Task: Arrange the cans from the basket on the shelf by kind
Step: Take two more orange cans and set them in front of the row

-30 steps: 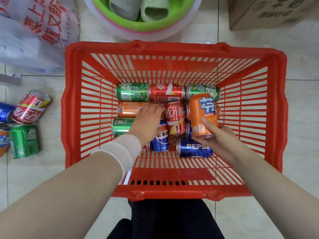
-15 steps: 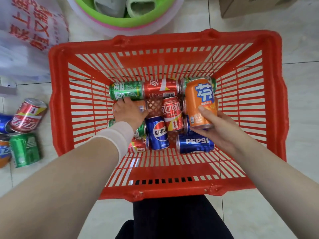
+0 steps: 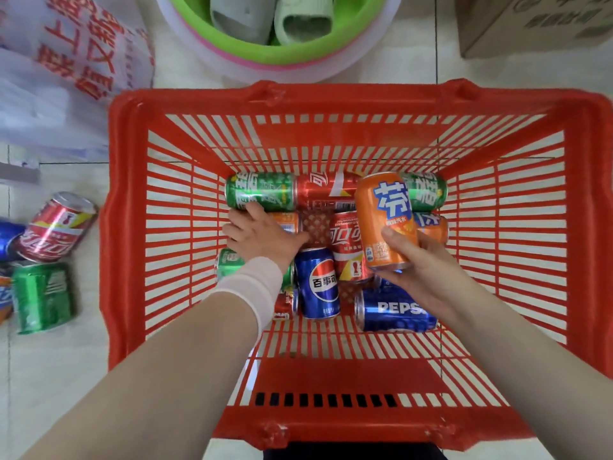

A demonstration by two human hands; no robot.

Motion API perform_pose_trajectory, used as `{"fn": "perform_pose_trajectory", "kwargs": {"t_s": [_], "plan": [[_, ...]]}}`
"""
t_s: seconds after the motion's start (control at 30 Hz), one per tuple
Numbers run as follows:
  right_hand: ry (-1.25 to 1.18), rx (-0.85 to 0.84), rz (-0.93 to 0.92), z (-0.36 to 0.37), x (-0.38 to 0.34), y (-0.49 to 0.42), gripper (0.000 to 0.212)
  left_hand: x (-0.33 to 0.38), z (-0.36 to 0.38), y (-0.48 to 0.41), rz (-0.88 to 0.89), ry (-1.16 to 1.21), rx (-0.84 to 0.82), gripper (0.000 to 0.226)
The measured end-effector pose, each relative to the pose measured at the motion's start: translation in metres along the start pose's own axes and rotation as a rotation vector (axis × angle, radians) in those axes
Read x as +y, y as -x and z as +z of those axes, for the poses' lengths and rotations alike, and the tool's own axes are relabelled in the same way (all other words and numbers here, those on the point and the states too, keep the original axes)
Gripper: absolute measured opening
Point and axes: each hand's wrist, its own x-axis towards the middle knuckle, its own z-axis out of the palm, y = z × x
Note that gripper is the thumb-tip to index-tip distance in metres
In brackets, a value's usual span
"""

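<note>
- The right grip (image 3: 418, 270) is curled round an orange can (image 3: 384, 217), held upright above the cans lying in the red basket (image 3: 331, 97).
- The left grip (image 3: 262, 235), fingers bent, covers a second orange can (image 3: 287, 222) under its palm; whether it has hold of it cannot be told.

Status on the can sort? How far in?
Early. Done: a few cans lie on the floor left of the basket; no shelf in view. In hand: right hand holds an orange can; left hand is on a second orange can. Left: about nine more in the basket.
</note>
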Motion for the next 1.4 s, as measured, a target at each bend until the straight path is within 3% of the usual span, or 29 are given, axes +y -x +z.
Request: {"fn": "perform_pose_trajectory", "kwargs": {"t_s": [0.13,0.3,0.47,0.6,0.67,0.8,0.93,1.17,1.27,1.4], "plan": [[-0.082,-0.020,0.001,-0.003,0.005,0.008,0.044,-0.010,-0.012,0.004,0.060,0.219,-0.052,0.087],[-0.163,-0.003,0.032,-0.002,0.000,0.030,0.062,-0.022,-0.045,0.023,0.207,0.499,-0.139,0.077],[-0.180,-0.002,0.055,0.007,-0.016,0.064,0.061,-0.031,-0.081,0.059,0.260,0.730,-0.245,0.063],[-0.125,-0.038,0.080,0.016,-0.034,0.108,0.071,-0.054,-0.120,0.117,0.485,0.837,-0.328,0.065],[-0.113,-0.080,0.115,0.021,-0.044,0.137,0.071,-0.064,-0.148,0.152,0.602,0.848,-0.306,0.066],[-0.238,-0.230,0.222,0.035,-0.066,0.208,0.101,-0.078,-0.207,0.214,0.728,0.844,-0.244,0.074],[-0.241,-0.378,0.258,0.046,-0.097,0.293,0.102,-0.088,-0.276,0.275,0.822,0.811,-0.233,0.084],[-0.099,-0.456,0.133,0.060,-0.164,0.435,0.102,-0.102,-0.393,0.365,1.065,0.715,-0.264,0.084],[-0.041,-0.438,0.076,0.066,-0.187,0.483,0.106,-0.106,-0.428,0.400,1.087,0.726,-0.276,0.090],[0.048,-0.422,-0.022,0.077,-0.209,0.535,0.095,-0.108,-0.466,0.439,1.079,0.770,-0.256,0.108]]}}
